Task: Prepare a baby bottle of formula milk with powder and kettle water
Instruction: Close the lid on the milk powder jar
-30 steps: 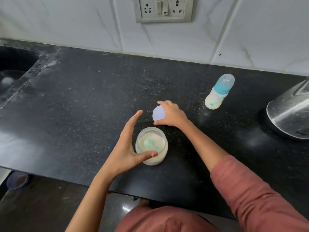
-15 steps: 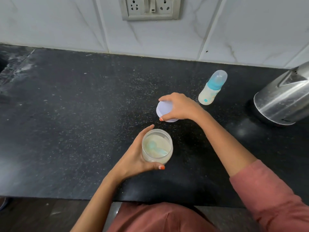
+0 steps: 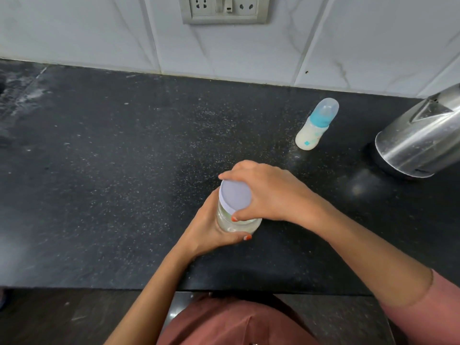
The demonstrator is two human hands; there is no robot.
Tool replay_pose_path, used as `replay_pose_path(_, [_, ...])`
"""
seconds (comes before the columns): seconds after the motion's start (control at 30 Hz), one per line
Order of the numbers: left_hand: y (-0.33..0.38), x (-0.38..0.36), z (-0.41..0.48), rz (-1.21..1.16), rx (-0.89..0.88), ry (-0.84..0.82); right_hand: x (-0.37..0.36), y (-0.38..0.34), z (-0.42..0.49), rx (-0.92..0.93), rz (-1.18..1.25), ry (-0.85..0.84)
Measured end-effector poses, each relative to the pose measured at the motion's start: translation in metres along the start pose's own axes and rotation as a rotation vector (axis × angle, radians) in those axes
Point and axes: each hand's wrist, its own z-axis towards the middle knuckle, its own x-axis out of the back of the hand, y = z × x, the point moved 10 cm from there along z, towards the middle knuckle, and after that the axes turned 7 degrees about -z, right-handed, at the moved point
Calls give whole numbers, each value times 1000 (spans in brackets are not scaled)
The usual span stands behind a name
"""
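Note:
A clear powder jar stands on the black counter in front of me. My left hand wraps around its side. On the jar's mouth sits a pale lilac lid, and my right hand grips that lid from above and from the right. The powder and scoop inside are hidden by the lid. The baby bottle, with a teal collar and a clear cap on, stands at the back right with milky liquid in it. The steel kettle sits at the far right.
A white tiled wall with a socket plate runs behind the counter. The counter's front edge is close to my body, with dark floor below. White dust marks the counter's far left.
My right hand has carried the lid from the counter onto the jar's mouth. My left hand has closed around the jar, which was only loosely held before.

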Motion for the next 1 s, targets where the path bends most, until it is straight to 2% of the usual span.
replay_pose_path(0.3, [-1,-1,0,-29,-20,7,-16,-12,-3,-1,-109,-31])
replay_pose_path(0.6, [1,0,-2,-10,-58,31,-17,-5,-11,-178,-37,75])
replay_pose_path(0.7, [-2,0,-2,-16,-45,29,-17,2,-14,-200,-63,34])
replay_pose_path(0.77, [-2,1,-2,-12,-40,26,-16,2,-15,-139,-71,-28])
replay_pose_path(0.9, [2,-2,-2,-18,-63,11,-23,-17,-14,142,-165,-165])
replay_pose_path(1.0, [2,-2,-3,-36,-53,12,-23,-20,-10,150,-171,-129])
